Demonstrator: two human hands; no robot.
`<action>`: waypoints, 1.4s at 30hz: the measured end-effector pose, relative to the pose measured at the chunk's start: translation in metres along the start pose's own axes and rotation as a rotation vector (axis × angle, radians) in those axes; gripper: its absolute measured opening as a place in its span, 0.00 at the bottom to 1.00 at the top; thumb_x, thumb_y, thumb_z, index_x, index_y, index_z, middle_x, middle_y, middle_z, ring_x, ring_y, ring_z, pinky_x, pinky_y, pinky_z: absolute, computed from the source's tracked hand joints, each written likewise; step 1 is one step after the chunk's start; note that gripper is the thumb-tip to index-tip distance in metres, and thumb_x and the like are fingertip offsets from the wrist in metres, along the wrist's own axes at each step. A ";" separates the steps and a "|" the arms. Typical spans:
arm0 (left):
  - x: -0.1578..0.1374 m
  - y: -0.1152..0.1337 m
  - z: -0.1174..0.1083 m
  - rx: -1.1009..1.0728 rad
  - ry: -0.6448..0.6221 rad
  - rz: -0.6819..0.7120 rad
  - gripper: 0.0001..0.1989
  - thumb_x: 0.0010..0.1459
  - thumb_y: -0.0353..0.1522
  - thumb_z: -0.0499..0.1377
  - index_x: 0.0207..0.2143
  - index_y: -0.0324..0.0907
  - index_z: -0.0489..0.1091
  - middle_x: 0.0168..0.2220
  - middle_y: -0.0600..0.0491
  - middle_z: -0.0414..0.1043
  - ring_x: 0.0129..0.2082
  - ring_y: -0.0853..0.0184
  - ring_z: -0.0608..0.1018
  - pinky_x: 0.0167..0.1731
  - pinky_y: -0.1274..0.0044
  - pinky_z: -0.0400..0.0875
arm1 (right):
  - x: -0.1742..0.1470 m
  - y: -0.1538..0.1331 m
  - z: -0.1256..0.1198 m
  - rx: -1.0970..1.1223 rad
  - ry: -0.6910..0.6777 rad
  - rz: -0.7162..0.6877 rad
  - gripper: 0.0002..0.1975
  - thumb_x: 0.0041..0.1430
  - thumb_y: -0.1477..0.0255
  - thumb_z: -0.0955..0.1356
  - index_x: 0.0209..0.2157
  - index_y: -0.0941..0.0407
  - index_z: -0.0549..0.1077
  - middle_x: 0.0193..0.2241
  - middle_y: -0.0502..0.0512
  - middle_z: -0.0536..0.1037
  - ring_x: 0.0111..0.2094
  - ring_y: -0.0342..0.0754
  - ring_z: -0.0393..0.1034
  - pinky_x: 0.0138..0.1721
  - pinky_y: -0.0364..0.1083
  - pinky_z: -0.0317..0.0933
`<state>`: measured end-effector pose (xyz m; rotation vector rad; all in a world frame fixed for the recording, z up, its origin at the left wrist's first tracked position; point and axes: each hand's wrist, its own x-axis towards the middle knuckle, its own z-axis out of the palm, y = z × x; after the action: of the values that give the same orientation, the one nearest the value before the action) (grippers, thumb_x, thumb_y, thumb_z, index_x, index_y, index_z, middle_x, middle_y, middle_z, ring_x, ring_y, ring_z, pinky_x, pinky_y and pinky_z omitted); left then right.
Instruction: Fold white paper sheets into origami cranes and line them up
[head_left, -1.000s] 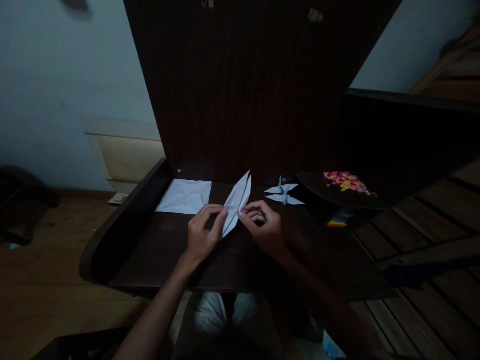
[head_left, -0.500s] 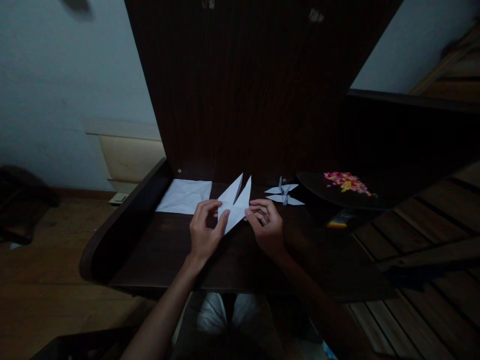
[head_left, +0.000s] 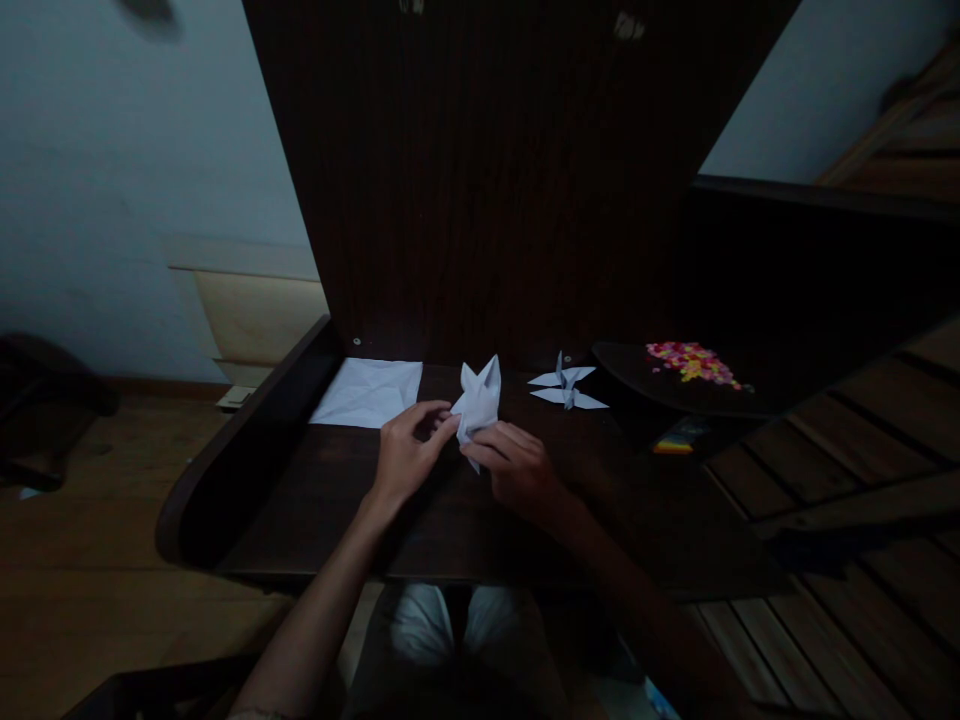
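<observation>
Between my two hands is a piece of folded white origami paper (head_left: 480, 395), its two pointed flaps facing the back of the desk. My left hand (head_left: 409, 450) pinches its left edge between thumb and fingers. Lower on the right side, my right hand (head_left: 517, 465) is closed on the paper near its bottom tip, covering part of it. A creased white sheet (head_left: 367, 392) lies flat to the left. To the right sit folded paper cranes (head_left: 568, 388) with pointed wings.
The dark wooden desk (head_left: 330, 510) has a raised left side panel (head_left: 240, 450) and a tall back board (head_left: 487, 180). Small pink, red and yellow pieces (head_left: 694, 362) are heaped on a rounded shelf (head_left: 630, 370) at right. A yellow-edged item (head_left: 673, 447) is below it.
The paper's flaps have drawn out of their flat, split shape and now look bent and partly opened. My right hand has moved down and left to the paper's lower end.
</observation>
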<state>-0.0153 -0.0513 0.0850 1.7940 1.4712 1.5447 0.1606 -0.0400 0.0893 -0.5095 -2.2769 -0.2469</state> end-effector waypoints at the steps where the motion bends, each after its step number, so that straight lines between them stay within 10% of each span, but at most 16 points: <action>1: 0.002 0.000 -0.001 0.011 -0.016 -0.004 0.12 0.53 0.37 0.60 0.38 0.40 0.73 0.31 0.52 0.77 0.30 0.67 0.77 0.32 0.77 0.72 | 0.000 -0.001 -0.001 -0.040 -0.027 -0.040 0.12 0.62 0.79 0.58 0.39 0.55 0.71 0.32 0.55 0.74 0.33 0.46 0.66 0.35 0.45 0.59; 9: 0.012 0.007 -0.009 0.169 -0.154 0.015 0.08 0.49 0.34 0.60 0.31 0.39 0.75 0.24 0.54 0.75 0.23 0.69 0.75 0.26 0.79 0.68 | 0.002 -0.004 -0.005 -0.202 -0.155 -0.175 0.10 0.63 0.77 0.59 0.36 0.56 0.71 0.31 0.54 0.74 0.32 0.45 0.63 0.33 0.45 0.54; 21: 0.009 -0.014 -0.006 0.057 0.084 -0.141 0.09 0.54 0.34 0.54 0.28 0.40 0.72 0.27 0.53 0.73 0.29 0.67 0.74 0.28 0.79 0.67 | -0.009 0.008 0.008 -0.303 -0.003 0.024 0.12 0.60 0.81 0.60 0.37 0.55 0.73 0.33 0.55 0.76 0.32 0.46 0.64 0.33 0.46 0.55; 28: 0.000 -0.013 0.001 -0.040 0.152 -0.165 0.10 0.59 0.38 0.53 0.30 0.41 0.66 0.25 0.57 0.69 0.24 0.72 0.71 0.24 0.82 0.65 | -0.011 0.012 0.023 -0.158 0.150 0.372 0.10 0.58 0.80 0.60 0.35 0.57 0.72 0.32 0.57 0.74 0.34 0.49 0.66 0.36 0.46 0.60; 38: -0.019 -0.007 0.019 0.097 0.123 0.330 0.03 0.55 0.27 0.56 0.34 0.41 0.65 0.44 0.46 0.74 0.43 0.65 0.77 0.41 0.75 0.72 | 0.004 0.019 0.033 -0.149 0.148 0.874 0.11 0.50 0.61 0.68 0.27 0.55 0.70 0.27 0.52 0.71 0.26 0.45 0.64 0.29 0.43 0.56; 42: -0.026 -0.011 0.021 0.084 0.241 0.259 0.03 0.53 0.26 0.57 0.30 0.41 0.64 0.41 0.47 0.75 0.40 0.66 0.78 0.35 0.77 0.73 | 0.001 0.028 0.034 -0.100 0.126 0.944 0.10 0.55 0.68 0.63 0.24 0.57 0.71 0.26 0.54 0.71 0.25 0.44 0.64 0.30 0.43 0.56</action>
<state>0.0012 -0.0618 0.0559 1.9673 1.4734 1.9105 0.1501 -0.0037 0.0671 -1.4875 -1.6825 0.0865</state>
